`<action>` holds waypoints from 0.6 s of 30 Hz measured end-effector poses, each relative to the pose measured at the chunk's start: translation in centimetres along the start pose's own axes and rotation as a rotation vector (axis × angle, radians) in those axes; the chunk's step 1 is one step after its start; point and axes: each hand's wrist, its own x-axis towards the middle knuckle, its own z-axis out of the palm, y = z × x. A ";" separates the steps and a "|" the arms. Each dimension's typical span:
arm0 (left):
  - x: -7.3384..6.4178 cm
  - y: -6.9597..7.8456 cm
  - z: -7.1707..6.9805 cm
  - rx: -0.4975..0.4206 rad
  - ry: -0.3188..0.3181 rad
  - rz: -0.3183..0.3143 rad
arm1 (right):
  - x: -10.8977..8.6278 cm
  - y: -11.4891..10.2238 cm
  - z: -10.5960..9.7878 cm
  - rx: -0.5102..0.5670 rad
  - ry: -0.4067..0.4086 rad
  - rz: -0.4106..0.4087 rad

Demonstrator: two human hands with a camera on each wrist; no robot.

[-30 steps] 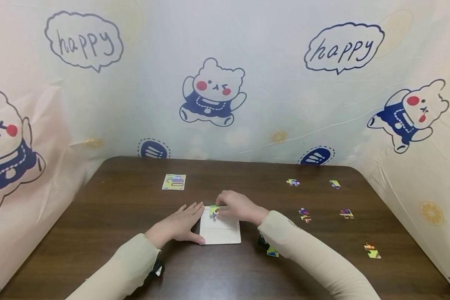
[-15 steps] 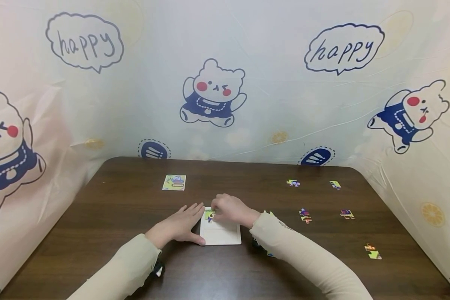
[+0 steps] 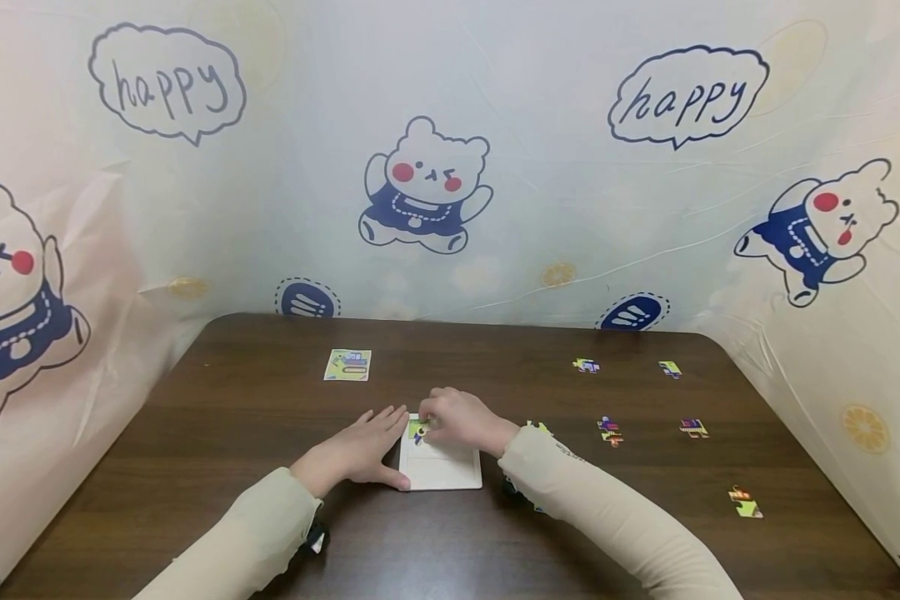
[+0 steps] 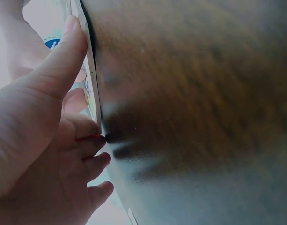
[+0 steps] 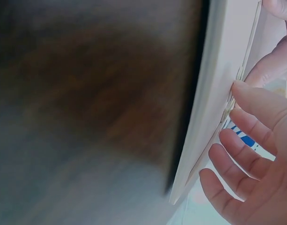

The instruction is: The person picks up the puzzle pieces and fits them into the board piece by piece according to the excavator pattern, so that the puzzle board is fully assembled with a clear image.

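Observation:
A shallow white puzzle tray (image 3: 450, 473) lies mid-table in the head view. At its upper left corner sits a green jigsaw piece (image 3: 417, 430) with a small dark and yellow picture, partly covered by my right hand (image 3: 461, 418). That hand pinches the piece between thumb and index finger; in the right wrist view its other fingers (image 5: 227, 173) are bent and spread beyond the tray rim (image 5: 213, 93). My left hand (image 3: 360, 450) rests against the tray's left side, fingers extended, thumb at the lower corner. In the left wrist view its thumb (image 4: 70, 44) lies along the tray edge (image 4: 93, 79).
A square picture card (image 3: 347, 365) lies at the back left. Several loose jigsaw pieces are spread on the right, among them a far one (image 3: 586, 366) and a near one (image 3: 745, 502). My right sleeve (image 3: 607, 500) partly covers two others. A printed curtain (image 3: 540, 208) surrounds the table.
My right hand has moved slightly left and toward me, bringing the jigsaw piece into the tray's upper left corner. Over the last half second it hardly moves. My left hand stays still.

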 end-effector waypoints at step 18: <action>-0.1 0.1 -0.2 0.002 -0.005 -0.003 | -0.2 0.4 -0.2 0.026 0.014 -0.058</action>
